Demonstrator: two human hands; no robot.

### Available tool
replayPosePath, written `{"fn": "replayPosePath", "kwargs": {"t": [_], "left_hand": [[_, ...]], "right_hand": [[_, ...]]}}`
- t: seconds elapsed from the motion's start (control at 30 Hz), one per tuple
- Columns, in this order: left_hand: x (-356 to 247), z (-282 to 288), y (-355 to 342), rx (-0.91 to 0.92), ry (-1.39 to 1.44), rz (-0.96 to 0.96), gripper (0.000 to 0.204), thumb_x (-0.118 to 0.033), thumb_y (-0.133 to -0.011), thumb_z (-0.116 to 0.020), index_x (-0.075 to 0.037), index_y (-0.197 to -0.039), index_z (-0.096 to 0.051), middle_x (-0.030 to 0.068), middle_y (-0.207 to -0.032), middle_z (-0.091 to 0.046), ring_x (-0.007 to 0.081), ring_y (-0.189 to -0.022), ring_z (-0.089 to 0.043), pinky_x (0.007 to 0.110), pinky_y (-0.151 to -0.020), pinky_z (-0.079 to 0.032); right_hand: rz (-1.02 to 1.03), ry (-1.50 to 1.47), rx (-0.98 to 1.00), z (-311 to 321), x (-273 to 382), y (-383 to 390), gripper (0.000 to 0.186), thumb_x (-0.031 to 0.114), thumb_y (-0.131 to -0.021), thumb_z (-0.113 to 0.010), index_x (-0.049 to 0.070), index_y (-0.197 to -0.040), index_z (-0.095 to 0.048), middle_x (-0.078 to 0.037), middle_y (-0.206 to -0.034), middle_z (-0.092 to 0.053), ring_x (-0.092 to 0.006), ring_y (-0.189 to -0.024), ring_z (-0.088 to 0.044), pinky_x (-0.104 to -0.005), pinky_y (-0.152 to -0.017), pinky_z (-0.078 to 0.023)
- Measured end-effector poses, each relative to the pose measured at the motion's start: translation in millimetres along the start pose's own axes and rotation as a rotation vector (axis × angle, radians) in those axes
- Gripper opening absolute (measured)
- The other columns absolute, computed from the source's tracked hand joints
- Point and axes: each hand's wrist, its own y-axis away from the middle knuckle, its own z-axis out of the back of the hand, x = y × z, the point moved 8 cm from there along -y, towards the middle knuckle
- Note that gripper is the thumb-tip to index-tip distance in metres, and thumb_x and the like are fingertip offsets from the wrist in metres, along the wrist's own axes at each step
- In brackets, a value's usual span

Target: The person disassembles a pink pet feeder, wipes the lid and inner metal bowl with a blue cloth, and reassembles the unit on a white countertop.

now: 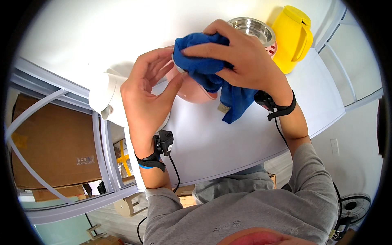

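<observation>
A blue cloth (pixel 200 61) is bunched up in my right hand (pixel 245 61), whose fingers are wrapped round it. One end of the cloth hangs down toward the white table, with a pale tag at its edge. Opposite it, my left hand (pixel 147 85) pinches at a pale rim, with fingertips behind and thumb in front. The cloth covers most of what that rim belongs to, so I cannot make out the thing. Below, partly hidden by the hands and cloth, a pink bowl (pixel 191 92) shows its rounded side.
A white kettle-like vessel (pixel 107 98) stands left of my left hand. At the back right are a steel bowl (pixel 253 29), a pink item with red spots (pixel 271 48) and a yellow lidded jug (pixel 289 41). A cardboard box (pixel 55 143) sits lower left; a black fan (pixel 354 207) lower right.
</observation>
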Motion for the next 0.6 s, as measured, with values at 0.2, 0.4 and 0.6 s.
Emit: {"fn": "replayPosePath", "kwargs": {"t": [0.2,0.4,0.6], "left_hand": [[1.8,2.4,-0.8,0.02,-0.05,-0.006,0.052,0.018,-0.089,-0.078,0.003,-0.137,-0.067,0.0175,-0.139,-0.075,0.0304,-0.135,-0.071,0.045,-0.114,-0.061],[2.9,2.4,-1.7,0.003,0.003,0.024,0.047,0.016,-0.091,-0.077,0.001,-0.136,-0.069,0.0158,-0.137,-0.076,0.0298,-0.132,-0.072,0.046,-0.114,-0.061],[-1.9,0.0,0.2,0.031,-0.082,-0.023,0.045,0.013,-0.09,-0.079,0.002,-0.134,-0.071,0.0154,-0.133,-0.078,0.0297,-0.13,-0.074,0.046,-0.112,-0.062]], "right_hand": [[0.1,-0.023,0.075,-6.6,5.6,1.7,0.064,0.002,-0.076,-0.068,0.031,-0.132,-0.078,-0.006,-0.133,-0.062,-0.0306,-0.103,-0.072,-0.0421,-0.083,-0.061],[0.145,-0.091,0.06,2.3,6.9,-0.2,0.059,0.0,-0.078,-0.073,0.033,-0.126,-0.078,-0.002,-0.132,-0.063,-0.0272,-0.11,-0.072,-0.0394,-0.081,-0.063],[0.061,0.105,-0.061,2.3,-2.7,0.5,0.069,0.004,-0.08,-0.076,0.037,-0.14,-0.072,-0.001,-0.131,-0.065,-0.0258,-0.102,-0.075,-0.0368,-0.075,-0.063]]}}
